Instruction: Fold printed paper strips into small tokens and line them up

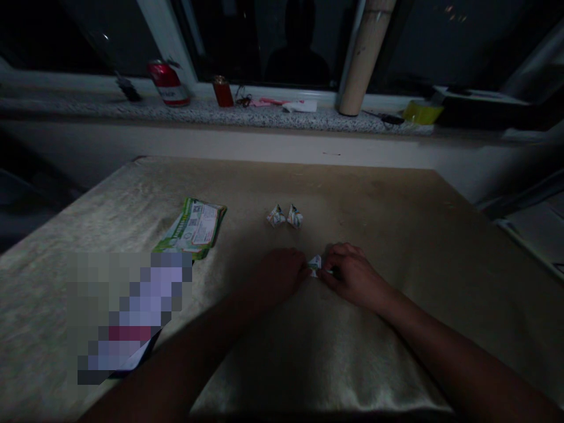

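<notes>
Folded paper (314, 262) between left hand (279, 276) and right hand (352, 279); axis indiscernible

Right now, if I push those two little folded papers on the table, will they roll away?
Probably not: the folded papers look angular, so they'd likely slide or tumble on the table, not roll. They seem tiny and thin, so probably very light and easily squashed.

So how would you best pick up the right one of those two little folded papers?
Likely from above, pinching its near and far faces: the folded paper rises to a peak, and its twin sits close on its left, leaving little room there.
</notes>
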The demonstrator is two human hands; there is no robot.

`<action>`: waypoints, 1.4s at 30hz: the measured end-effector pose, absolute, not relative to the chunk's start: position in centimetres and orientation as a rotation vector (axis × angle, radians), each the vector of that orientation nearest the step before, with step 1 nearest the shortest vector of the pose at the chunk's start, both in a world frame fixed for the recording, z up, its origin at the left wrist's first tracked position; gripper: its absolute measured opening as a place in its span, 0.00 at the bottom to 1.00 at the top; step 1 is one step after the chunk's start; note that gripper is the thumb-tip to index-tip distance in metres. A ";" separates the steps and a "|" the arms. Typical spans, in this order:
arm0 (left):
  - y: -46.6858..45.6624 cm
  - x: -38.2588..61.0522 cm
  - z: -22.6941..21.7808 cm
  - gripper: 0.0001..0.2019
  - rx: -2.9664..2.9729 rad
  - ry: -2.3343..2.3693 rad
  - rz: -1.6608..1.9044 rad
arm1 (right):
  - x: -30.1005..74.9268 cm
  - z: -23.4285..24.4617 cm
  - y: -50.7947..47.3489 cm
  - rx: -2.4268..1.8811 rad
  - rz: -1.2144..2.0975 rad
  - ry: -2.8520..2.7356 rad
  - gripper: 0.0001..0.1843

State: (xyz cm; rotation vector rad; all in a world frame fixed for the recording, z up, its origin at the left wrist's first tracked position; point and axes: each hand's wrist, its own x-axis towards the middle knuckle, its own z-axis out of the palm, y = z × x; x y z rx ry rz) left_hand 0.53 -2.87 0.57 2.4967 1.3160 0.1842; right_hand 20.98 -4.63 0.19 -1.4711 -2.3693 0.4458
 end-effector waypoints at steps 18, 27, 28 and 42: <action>-3.3 0.1 1.3 0.20 2.500 1.485 0.104 | 21.1 -0.1 -4.7 -1.501 0.403 -2.341 0.10; -3.2 -0.1 1.2 0.20 2.509 1.454 0.144 | 21.4 -0.4 -4.5 -1.467 0.421 -2.334 0.11; -3.2 -0.3 1.0 0.20 2.515 1.429 0.165 | 21.5 -0.3 -4.4 -1.445 0.434 -2.333 0.10; -3.5 -1.6 0.6 0.07 2.573 1.057 0.343 | 22.3 -0.2 -3.9 -1.229 0.522 -2.337 0.06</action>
